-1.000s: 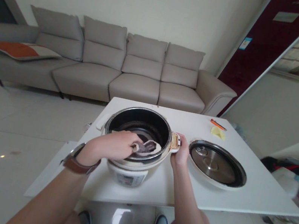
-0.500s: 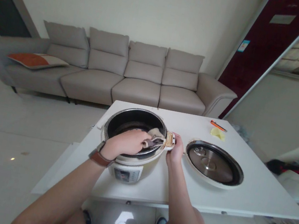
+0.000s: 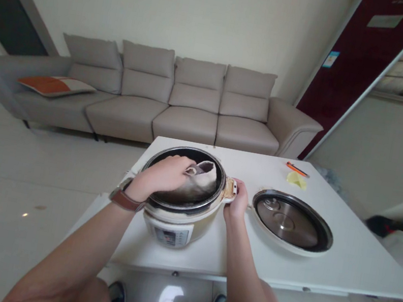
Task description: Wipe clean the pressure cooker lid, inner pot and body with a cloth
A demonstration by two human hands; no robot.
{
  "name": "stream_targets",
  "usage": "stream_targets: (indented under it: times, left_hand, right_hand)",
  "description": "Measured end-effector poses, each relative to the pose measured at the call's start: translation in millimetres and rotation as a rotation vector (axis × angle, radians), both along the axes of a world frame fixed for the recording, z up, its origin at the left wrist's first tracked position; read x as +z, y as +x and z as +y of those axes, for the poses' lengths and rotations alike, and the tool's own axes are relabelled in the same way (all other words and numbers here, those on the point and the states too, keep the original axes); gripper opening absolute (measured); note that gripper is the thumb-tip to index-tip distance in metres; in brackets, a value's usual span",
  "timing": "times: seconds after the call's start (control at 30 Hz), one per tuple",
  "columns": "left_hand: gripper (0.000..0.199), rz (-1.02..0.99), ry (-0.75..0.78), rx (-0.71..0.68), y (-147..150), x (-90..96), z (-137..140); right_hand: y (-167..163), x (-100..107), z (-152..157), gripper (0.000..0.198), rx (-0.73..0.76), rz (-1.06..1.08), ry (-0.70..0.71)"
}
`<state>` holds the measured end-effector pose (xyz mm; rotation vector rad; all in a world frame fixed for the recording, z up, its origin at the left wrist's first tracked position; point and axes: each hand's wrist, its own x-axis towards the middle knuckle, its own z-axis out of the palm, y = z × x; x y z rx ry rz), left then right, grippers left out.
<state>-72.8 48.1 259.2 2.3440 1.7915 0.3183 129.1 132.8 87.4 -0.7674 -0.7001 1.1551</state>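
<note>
A white electric pressure cooker (image 3: 194,228) with a dark inner pot (image 3: 217,187) stands lidless on the white table. Over the pot's opening, my left hand (image 3: 167,173) is closed on a pale, greyish cloth (image 3: 206,173), which hangs into the pot. My right hand (image 3: 238,201) grips the cooker's stained side handle (image 3: 231,190) from the right, with its fingers partly hidden beneath it. To the right of that hand lies the round lid (image 3: 284,225), its metal inner face up.
On the white table (image 3: 355,249), a yellow scrap (image 3: 297,180) and an orange utility knife (image 3: 298,169) lie behind the lid. A grey sofa (image 3: 185,122) with an orange and white cushion (image 3: 55,86) stands beyond. Assorted items sit at far right.
My left hand has moved left and slightly up with the cloth, from the pot's right inner side toward its middle. My right hand stays on the handle.
</note>
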Motion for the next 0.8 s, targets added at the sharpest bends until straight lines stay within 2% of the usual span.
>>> stream_targets:
  times: [0.07,0.17,0.27,0.33,0.43,0.5,0.63,0.7,0.8]
  left_hand:
    - [0.031,-0.036,0.017,-0.086,10.8,-3.5,-2.3]
    - [0.024,-0.054,-0.103,-0.245,22.7,-9.8,-4.8]
    - [0.022,-0.032,-0.238,-0.323,21.2,-13.5,-3.5]
    - [0.021,0.013,-0.328,-0.329,13.7,-12.3,-2.2]
    - [0.021,0.066,-0.389,-0.227,-1.1,-5.3,-2.6]
    - [0.025,0.042,-0.327,-0.135,-9.7,0.2,-4.5]
    - [0.03,-0.051,-0.018,0.003,-15.1,4.1,-7.9]
    - [0.031,-0.062,0.068,0.009,-10.3,1.5,-9.0]
    - [0.031,-0.049,0.051,-0.094,2.6,-6.2,-10.8]
  right_hand:
    - [-2.0,3.5,-1.5,0.015,-0.02,0.056,-0.054]
    - [-4.3,9.2,-5.1,0.014,-0.037,0.075,-0.063]
    - [-4.3,12.4,-8.3,0.011,-0.02,0.099,-0.06]
    - [-3.7,13.4,-9.3,0.01,-0.001,0.12,-0.066]
    - [-3.7,15.0,-9.4,0.009,-0.002,0.139,-0.081]
    - [-4.3,16.6,-9.1,0.009,-0.011,0.15,-0.092]
    - [-5.4,20.4,-10.4,0.008,-0.023,0.176,-0.108]
    - [-5.4,21.9,-11.9,0.009,-0.018,0.188,-0.119]
    - [-5.2,23.3,-13.9,0.009,-0.004,0.195,-0.128]
